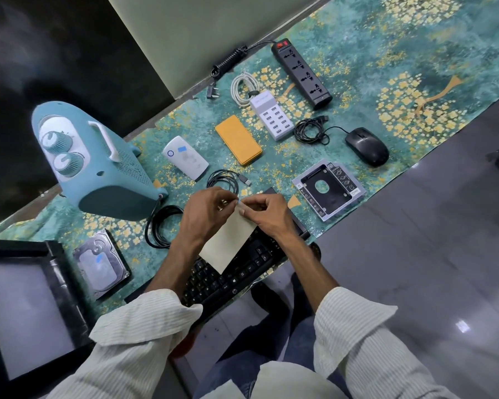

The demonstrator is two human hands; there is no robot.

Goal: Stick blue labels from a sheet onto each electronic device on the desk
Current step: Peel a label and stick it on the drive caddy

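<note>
Both hands meet above the black keyboard (242, 272). My right hand (267, 213) grips the top edge of the pale label sheet (228, 244), which hangs down over the keys. My left hand (206, 210) pinches at the sheet's top corner, where a bit of blue label (238, 201) shows between the fingertips. A blue label sits on the white remote-like device (185, 157) and another on the hard drive (100, 264). No label shows on the orange power bank (238, 140), USB charging hub (271, 115), power strip (301, 72), mouse (366, 146) or drive caddy (329, 187).
A teal heater (98, 162) stands at the left, a monitor (23, 309) at the lower left. Coiled black cables (162, 226) lie near my left wrist, others by the mouse. The teal patterned desk cover (401, 47) ends at a grey floor on the right.
</note>
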